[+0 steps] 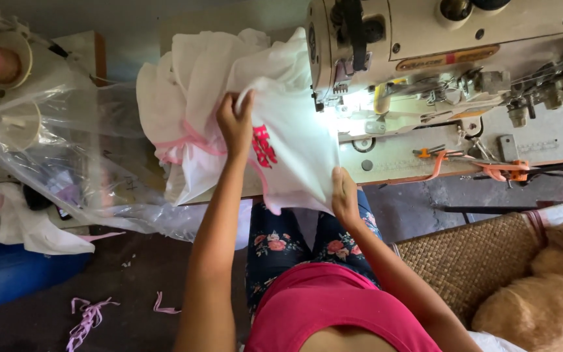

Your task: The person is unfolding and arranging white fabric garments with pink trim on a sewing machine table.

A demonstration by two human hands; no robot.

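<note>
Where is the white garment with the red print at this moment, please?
In the head view, the white garment lies centre frame on the table edge, left of the sewing machine, gripped by the left hand and right hand.

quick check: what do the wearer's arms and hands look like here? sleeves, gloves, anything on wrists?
Both arms are bare from shoulder to fingertips: no sleeves, no gloves. The left hand and right hand show no rings, watch or bands that I can make out. Clothing visible: a sleeveless pink top and dark trousers with a pink floral print.
</note>
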